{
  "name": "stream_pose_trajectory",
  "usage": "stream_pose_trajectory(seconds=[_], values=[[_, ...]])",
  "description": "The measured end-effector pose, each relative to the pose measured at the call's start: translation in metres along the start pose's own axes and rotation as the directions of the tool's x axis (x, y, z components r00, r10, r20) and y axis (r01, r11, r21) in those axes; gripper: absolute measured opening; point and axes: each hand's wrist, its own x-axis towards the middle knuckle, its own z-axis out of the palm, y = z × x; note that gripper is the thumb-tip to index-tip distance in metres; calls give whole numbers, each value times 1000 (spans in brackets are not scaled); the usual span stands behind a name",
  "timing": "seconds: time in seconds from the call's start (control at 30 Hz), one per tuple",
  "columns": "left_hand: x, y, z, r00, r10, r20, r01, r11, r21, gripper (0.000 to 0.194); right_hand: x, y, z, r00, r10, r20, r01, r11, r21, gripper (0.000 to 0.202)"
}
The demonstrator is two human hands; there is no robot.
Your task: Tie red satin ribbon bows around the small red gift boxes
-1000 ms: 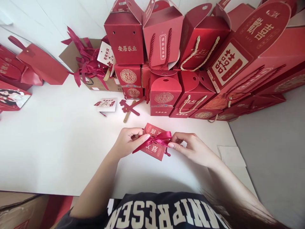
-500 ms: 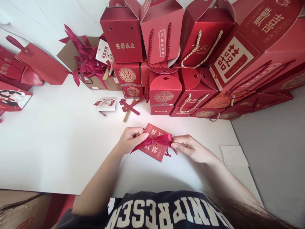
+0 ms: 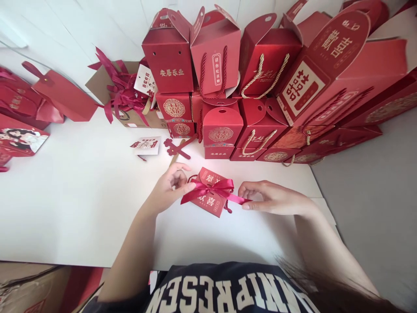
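Observation:
A small red gift box with gold lettering lies tilted on the white table in front of me. A glossy crimson ribbon is tied in a bow across its middle, and dark red cord shows at its sides. At the box's left, my left hand is open, its thumb at the bow's left end and its fingers lifted apart. My right hand is to the right of the box, thumb and fingers apart around the end of a ribbon tail. Whether it touches the tail is hard to tell.
Red gift boxes with rope handles are stacked along the back and right. A cardboard box of ribbons stands back left. A white card and red cut-out sticks lie before it. More red bags stand far left.
Both hands have loosened from the bow and moved outward. The right hand has let go of the loop, and a ribbon tail now stretches toward it. The view has tilted slightly.

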Motion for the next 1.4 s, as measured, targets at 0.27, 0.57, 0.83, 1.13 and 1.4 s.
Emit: stream_pose_trajectory(seconds=[0.27, 0.57, 0.83, 1.13, 1.4], values=[[-43, 9, 5, 947, -300, -112, 319, 914, 251, 42, 23, -40, 1, 848, -367, -383, 217, 899, -380, 13], [-49, -1, 22, 983, -183, -8, 183, 982, 54, 36, 58, -41, 32, 841, -437, -320, 243, 833, -497, 11], [-64, 2, 48, 994, -38, 100, 39, 999, -14, 34, 57, -39, 44, 827, -383, -411, 137, 848, -512, 9], [-68, 4, 41, 907, -186, 378, 157, 982, 107, 32, 49, -42, 26, 865, -417, -280, 293, 872, -393, 10], [-36, 57, -16, 994, 99, -38, -76, 919, 386, 22, 29, -39, -1, 881, -409, -239, 276, 853, -443, 20]])
